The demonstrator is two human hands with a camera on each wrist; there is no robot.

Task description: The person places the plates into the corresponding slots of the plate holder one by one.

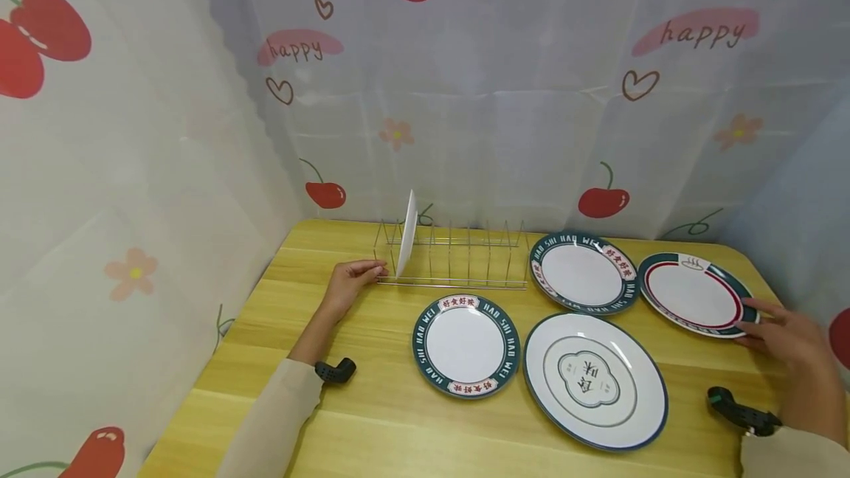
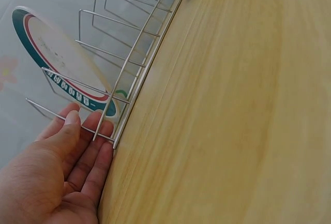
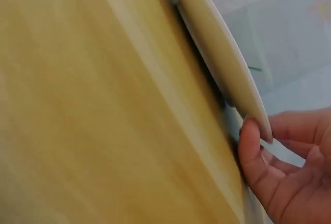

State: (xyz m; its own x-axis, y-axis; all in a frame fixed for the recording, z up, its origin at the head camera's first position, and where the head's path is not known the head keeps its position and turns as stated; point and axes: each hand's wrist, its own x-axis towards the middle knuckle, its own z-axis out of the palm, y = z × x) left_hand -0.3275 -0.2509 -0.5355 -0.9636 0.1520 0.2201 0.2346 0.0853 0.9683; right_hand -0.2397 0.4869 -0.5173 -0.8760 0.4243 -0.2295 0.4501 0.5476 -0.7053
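At the back of the table, my left hand (image 1: 348, 286) grips the left end of a wire plate rack (image 1: 451, 285), thumb and fingers around its end wire in the left wrist view. One plate (image 1: 407, 234) stands upright in the rack near that end; its face (image 2: 64, 53) shows a green and red rim. Over at the right, my right hand (image 1: 790, 338) pinches the near right rim of an oval plate (image 1: 693, 290) with a green band and red line. The right wrist view shows this plate (image 3: 222, 43) tilted, its gripped edge raised off the table.
Left of the oval plate lies a green-rimmed plate (image 1: 584, 274) with lettering. A smaller matching plate (image 1: 465, 345) lies before the rack, beside a large white plate (image 1: 594, 382) with a blue edge. Cherry-printed curtains (image 1: 465, 131) enclose the wooden table (image 1: 385, 419).
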